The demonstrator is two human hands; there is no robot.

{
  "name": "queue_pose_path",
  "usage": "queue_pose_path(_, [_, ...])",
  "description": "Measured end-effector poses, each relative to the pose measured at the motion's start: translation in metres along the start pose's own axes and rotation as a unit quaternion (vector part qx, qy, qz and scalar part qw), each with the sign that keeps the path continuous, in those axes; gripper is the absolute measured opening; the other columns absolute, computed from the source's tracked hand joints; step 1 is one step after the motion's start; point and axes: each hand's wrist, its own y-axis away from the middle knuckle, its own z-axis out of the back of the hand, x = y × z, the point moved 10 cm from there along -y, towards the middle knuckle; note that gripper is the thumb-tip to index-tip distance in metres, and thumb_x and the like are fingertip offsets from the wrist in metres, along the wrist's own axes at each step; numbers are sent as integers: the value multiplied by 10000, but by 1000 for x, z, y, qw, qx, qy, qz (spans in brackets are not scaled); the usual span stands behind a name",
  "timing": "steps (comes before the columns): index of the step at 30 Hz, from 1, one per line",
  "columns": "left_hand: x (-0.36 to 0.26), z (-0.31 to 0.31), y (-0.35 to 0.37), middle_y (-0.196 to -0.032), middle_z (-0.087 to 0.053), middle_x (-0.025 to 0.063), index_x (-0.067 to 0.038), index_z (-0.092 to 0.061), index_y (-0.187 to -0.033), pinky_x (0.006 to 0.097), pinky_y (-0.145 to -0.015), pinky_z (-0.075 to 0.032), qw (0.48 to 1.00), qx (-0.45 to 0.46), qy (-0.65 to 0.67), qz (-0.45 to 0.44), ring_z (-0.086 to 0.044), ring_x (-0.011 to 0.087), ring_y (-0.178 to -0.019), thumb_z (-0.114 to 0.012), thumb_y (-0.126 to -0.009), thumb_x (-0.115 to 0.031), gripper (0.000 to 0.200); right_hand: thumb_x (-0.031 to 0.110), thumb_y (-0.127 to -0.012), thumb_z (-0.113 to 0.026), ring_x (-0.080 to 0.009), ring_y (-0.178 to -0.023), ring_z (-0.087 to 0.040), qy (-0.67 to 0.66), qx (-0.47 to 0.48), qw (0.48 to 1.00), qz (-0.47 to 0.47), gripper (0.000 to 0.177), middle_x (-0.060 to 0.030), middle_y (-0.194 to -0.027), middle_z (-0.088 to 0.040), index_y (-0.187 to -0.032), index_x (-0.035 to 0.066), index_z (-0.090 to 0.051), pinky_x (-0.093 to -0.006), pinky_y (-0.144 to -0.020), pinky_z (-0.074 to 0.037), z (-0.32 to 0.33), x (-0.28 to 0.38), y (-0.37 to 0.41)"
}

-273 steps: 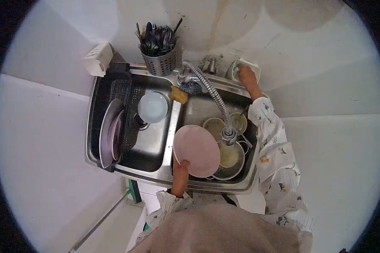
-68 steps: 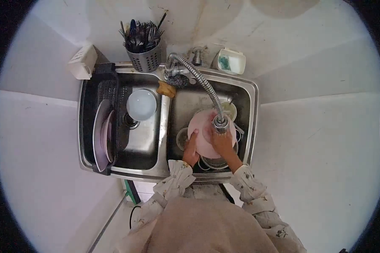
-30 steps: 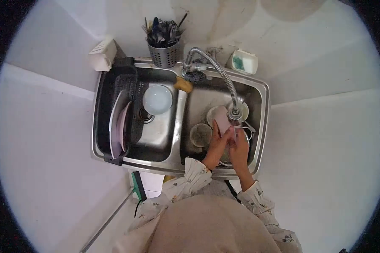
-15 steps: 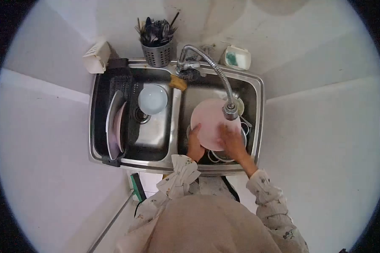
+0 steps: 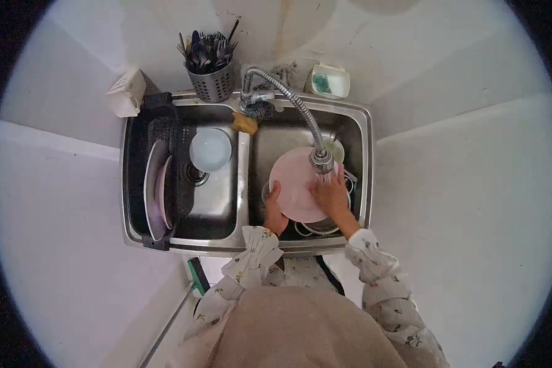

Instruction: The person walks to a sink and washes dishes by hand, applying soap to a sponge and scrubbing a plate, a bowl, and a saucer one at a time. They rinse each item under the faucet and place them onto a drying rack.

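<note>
A pink plate (image 5: pixel 294 184) is held over the right basin beneath the faucet head (image 5: pixel 321 161), from which water seems to run. My left hand (image 5: pixel 275 211) grips the plate's lower left edge, thumb on top and the other fingers hidden underneath. On the plate's right side lies my right hand (image 5: pixel 329 195), its fingers spread over the surface under the water. Below the plate, a pot with wire-like handles (image 5: pixel 319 228) shows only in part. Behind the faucet head sits a pale bowl or cup (image 5: pixel 334 149), mostly covered.
In the left basin are a white bowl (image 5: pixel 210 149) and a black rack (image 5: pixel 176 132) with upright plates (image 5: pixel 156 193). A yellow sponge or cloth (image 5: pixel 245 123) rests on the divider. Behind stand a cutlery holder (image 5: pixel 213 84) and a white container with a green scrubber (image 5: pixel 330 81).
The whole view has shifted slightly, so the sink appears farther left. My right hand has moved up the plate toward the faucet head. My left hand keeps its hold.
</note>
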Motion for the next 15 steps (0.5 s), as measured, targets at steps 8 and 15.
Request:
queue_pose_path(8, [0,-19,0,-1255,-501,91,-62,-423,-1274,407,-998,-350,1000,7,-10,4,-465,264,-1159,-514,-881,-419,538,195,-854,-473,-313,-1261,-357,-61,-273,959,44,486,-154,-1350,-406,-1292,1,-387,-437,-1063,-243,38,10,-30])
queue_pose_path(15, [-6,5,-20,-1261,-492,101,-62,-408,-1282,419,-1006,-343,998,54,25,-20,-464,268,-1161,-482,-892,-442,550,148,-836,-490,-300,-1203,-434,-221,-104,956,162,485,-127,-1294,-463,-1305,65,-396,-420,-1013,-333,20,63,7])
